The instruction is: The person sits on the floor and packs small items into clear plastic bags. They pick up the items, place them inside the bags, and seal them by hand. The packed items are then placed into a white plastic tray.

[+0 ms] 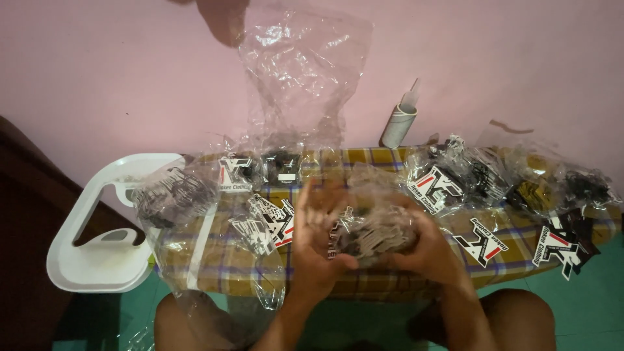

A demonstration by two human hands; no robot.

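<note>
My left hand [316, 234] and right hand [426, 244] cup a clear plastic packet of black-and-white tags [370, 234] between them, fingers curled around it, over the checked cloth board [214, 260]. The motion blurs things, so I think the grip is loose. I'd keep both palms under it, clear of the loose tags [484, 242] beside it.

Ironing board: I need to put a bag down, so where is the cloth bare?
Bare checked cloth shows between the right hand and the printed tags. A small patch lies at the left front. The back edge is crowded with filled bags.
</note>
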